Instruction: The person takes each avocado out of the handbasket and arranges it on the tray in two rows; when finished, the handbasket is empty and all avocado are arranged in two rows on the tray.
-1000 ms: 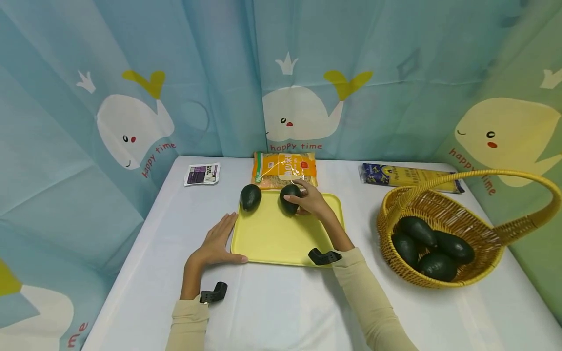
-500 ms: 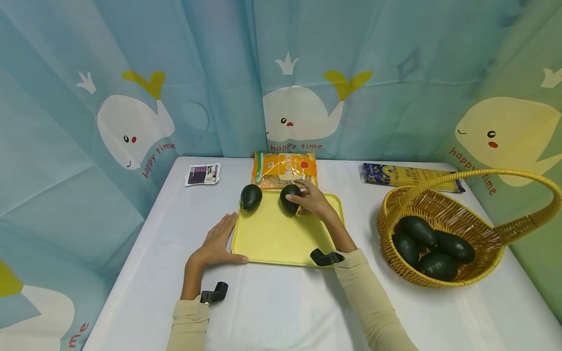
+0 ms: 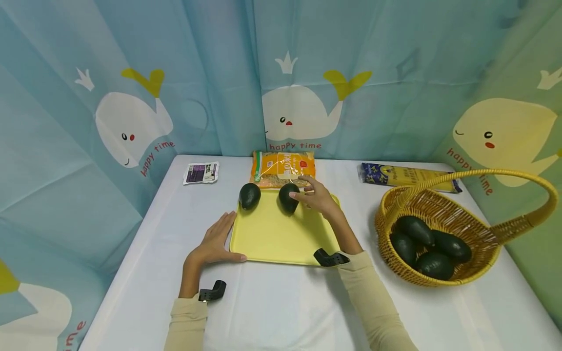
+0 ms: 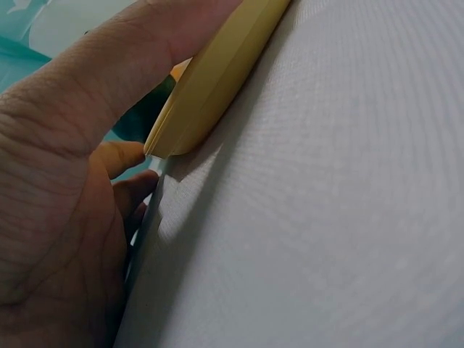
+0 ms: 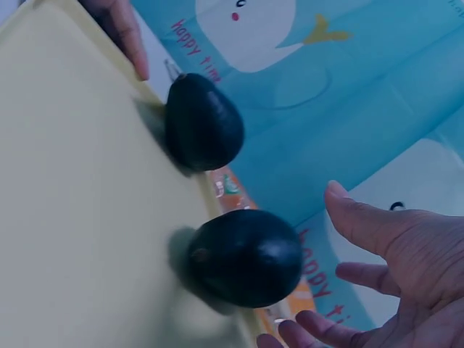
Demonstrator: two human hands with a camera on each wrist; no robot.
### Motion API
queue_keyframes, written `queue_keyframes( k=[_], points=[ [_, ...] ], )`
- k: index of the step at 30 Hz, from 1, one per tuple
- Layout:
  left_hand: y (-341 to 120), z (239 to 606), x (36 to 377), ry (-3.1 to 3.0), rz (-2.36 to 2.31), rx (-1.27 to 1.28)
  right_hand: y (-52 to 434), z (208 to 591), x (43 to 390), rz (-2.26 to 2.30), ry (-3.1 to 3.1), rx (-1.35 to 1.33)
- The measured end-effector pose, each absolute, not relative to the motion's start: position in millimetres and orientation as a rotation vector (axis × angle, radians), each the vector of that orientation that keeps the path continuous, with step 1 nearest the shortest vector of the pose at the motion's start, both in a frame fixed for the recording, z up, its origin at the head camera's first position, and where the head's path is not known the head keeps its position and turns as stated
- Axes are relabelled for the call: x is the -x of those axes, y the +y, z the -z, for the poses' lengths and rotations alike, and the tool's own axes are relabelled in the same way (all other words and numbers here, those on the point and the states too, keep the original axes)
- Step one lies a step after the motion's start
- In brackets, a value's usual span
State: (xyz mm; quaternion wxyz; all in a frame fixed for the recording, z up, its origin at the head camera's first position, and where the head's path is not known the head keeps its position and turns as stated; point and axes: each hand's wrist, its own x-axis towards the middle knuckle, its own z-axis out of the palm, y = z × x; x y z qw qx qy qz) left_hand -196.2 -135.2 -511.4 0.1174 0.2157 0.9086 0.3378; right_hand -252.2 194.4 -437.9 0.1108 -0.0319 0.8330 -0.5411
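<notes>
Two dark green avocados lie near the back edge of a yellow tray [image 3: 276,239]: a left avocado [image 3: 250,196] and a right avocado [image 3: 288,199]. Beside the right one is my right hand [image 3: 319,199], its thumb and fingers spread. In the right wrist view a gap shows between that hand [image 5: 428,268] and the nearer avocado [image 5: 246,257]. My left hand [image 3: 213,246] rests at the tray's front left corner, fingers stretched along the left side, thumb at the front edge. The left wrist view has its thumb [image 4: 123,65] against the tray's rim [image 4: 210,87].
A wicker basket [image 3: 397,265] with a tall handle stands on the right, holding several avocados [image 3: 435,265]. Behind the tray lies an orange grain packet [image 3: 283,168]. A small white-and-purple packet [image 3: 201,173] is back left, a long blue-and-yellow packet [image 3: 404,175] back right.
My right hand has let go of the right avocado and drawn off slightly to the right, its fingers spreading. The avocado stays on the tray; my left hand keeps its place.
</notes>
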Motion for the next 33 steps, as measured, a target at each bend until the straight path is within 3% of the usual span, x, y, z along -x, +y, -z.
queue_keyframes(
  k=[14, 33],
  points=[
    [-135, 511, 196, 2.660, -0.989, -0.640, 217, 394, 225, 1.576, 2.501, 0.205],
    [-135, 512, 196, 2.660, -0.988, -0.632, 272, 348, 157, 1.543, 2.408, 0.516]
  ],
)
